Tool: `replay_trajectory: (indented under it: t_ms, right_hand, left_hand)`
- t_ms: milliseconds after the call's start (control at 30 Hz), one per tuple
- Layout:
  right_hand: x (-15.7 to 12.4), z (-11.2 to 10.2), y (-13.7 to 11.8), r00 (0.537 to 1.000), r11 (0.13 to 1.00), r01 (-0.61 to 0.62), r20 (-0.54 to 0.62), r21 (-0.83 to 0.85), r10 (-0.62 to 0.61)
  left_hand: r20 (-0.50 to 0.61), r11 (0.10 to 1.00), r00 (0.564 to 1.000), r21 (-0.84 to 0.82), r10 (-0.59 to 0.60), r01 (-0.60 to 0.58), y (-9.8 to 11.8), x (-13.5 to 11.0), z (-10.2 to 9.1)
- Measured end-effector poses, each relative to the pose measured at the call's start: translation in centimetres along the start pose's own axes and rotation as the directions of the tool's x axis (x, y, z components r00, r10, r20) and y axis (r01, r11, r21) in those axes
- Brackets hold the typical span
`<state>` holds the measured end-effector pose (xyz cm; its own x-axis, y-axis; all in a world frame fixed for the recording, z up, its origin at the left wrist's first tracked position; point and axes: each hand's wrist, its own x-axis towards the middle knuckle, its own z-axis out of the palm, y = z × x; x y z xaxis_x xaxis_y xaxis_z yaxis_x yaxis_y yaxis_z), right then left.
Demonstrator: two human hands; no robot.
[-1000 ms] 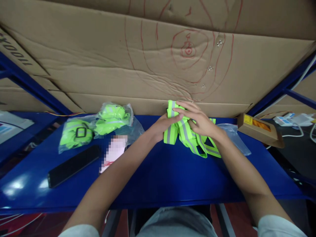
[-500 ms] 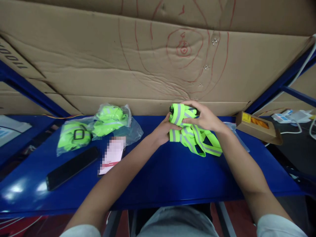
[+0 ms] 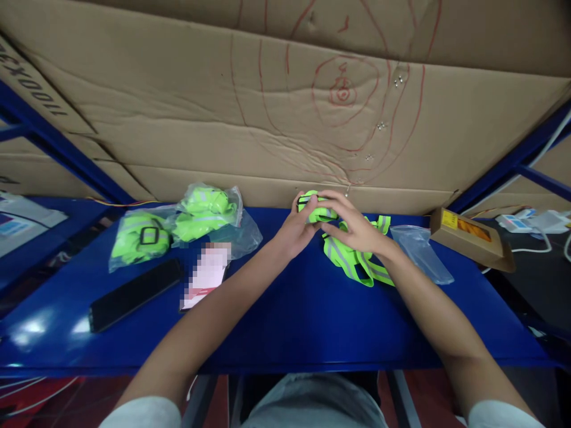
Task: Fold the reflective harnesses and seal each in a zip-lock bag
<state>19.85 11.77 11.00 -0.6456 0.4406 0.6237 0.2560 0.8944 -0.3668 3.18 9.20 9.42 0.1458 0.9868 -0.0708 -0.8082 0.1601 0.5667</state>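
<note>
A neon-yellow reflective strap vest (image 3: pixel 352 261) with grey stripes lies bunched at the back middle of the blue table (image 3: pixel 285 321). My left hand (image 3: pixel 297 229) grips its folded end from the left. My right hand (image 3: pixel 354 229) presses over the same folded part from above, fingers curled on the straps. The loose loops trail out to the right under my right wrist.
Two bagged neon vests (image 3: pixel 147 238) (image 3: pixel 207 211) lie at the back left. A black flat device (image 3: pixel 134 294) and a card (image 3: pixel 207 273) sit near them. An empty clear bag (image 3: pixel 422 252) and a small cardboard box (image 3: pixel 470 235) lie right. A cardboard wall (image 3: pixel 285 101) backs the table.
The folded end of the vest has been rolled smaller and lowered toward the table. My right hand shifted from the top of the roll to cover it.
</note>
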Motion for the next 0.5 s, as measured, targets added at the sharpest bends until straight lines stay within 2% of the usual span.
replay_trajectory:
  t_ms: [67,100,133,167,200,267,300,500]
  right_hand:
    - [0.1,0.0,0.3,0.972,0.982,-0.122,-0.182,0.146,0.148]
    - [0.2,0.0,0.6,0.928,0.958,-0.196,-0.275,0.209,0.250]
    - [0.2,0.0,0.7,0.878,0.921,-0.270,-0.320,0.283,0.355]
    - [0.2,0.1,0.9,0.842,0.868,-0.338,-0.294,0.365,0.451]
    - [0.2,0.1,0.9,0.824,0.802,-0.400,-0.209,0.444,0.527]
    - [0.1,0.1,0.7,0.803,0.667,-0.490,-0.008,0.562,0.596]
    - [0.1,0.2,0.6,0.791,0.612,-0.511,0.052,0.603,0.610]
    - [-1.0,0.7,0.0,0.702,0.375,-0.518,0.133,0.769,0.699]
  left_hand:
    - [0.034,0.995,0.998,0.083,0.060,-0.062,-0.3,0.0,0.0]
    - [0.062,0.987,0.994,0.130,0.087,-0.094,-0.3,-0.1,0.1]
    - [0.090,0.978,0.990,0.168,0.106,-0.120,-0.4,-0.2,0.2]
    - [0.115,0.969,0.985,0.198,0.125,-0.146,-0.4,-0.4,0.2]
    - [0.137,0.958,0.980,0.232,0.142,-0.171,-0.4,-0.5,0.2]
    - [0.175,0.922,0.970,0.321,0.167,-0.217,-0.3,-0.6,0.0]
    - [0.189,0.898,0.967,0.374,0.169,-0.230,-0.3,-0.6,-0.3]
    - [0.304,0.731,0.947,0.622,0.107,-0.282,-0.8,-0.6,-2.2]
